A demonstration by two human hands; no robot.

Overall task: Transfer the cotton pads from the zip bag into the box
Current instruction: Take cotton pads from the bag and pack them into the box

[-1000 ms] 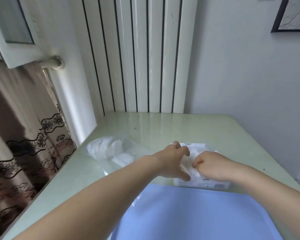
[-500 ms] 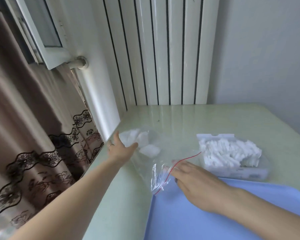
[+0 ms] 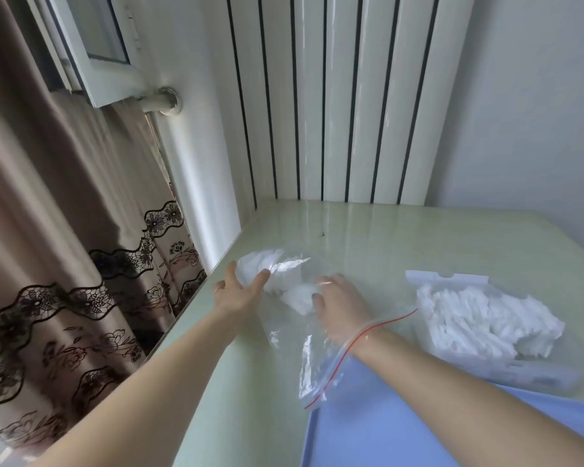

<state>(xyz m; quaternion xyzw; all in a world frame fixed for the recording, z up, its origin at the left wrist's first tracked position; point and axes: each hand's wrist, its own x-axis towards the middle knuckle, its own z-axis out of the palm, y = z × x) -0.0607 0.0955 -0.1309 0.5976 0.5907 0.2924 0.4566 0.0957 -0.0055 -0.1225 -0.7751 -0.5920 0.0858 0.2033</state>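
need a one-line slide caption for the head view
Right hand reaches inside the clear zip bag for remaining cotton pads; left hand steadies its far end, box nearly full.

Both bare forearms stretch forward, the left hand (image 3: pixel 240 291) open with fingers spread and a ring on one finger, the right hand (image 3: pixel 339 306) reaching palm down (its fingers slightly curled, seen blurred through clear plastic).

No text can be read anywhere; the box (image 3: pixel 533 374) bears some print on its near side, too blurred to read.
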